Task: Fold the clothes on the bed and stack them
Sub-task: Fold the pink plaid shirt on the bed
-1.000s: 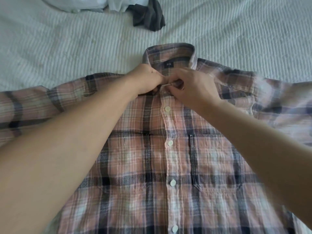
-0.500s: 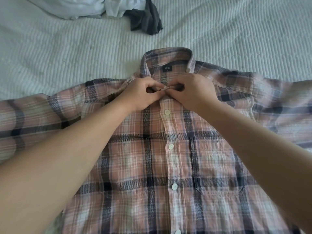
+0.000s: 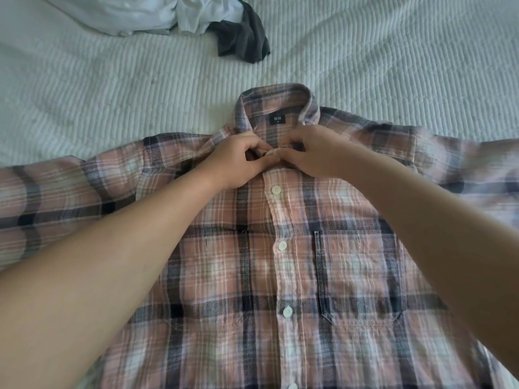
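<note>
Left hand point(image 3: 238, 161) and right hand point(image 3: 314, 153) meet at the neck of the plaid shirt point(image 3: 252, 276), both pinching the placket just below the collar point(image 3: 276, 108). Shirt lies front-up, sleeves spread, on the white bed point(image 3: 112, 94). White clothes point(image 3: 157, 15) and a dark grey garment point(image 3: 244, 37) beyond, well apart.
</note>
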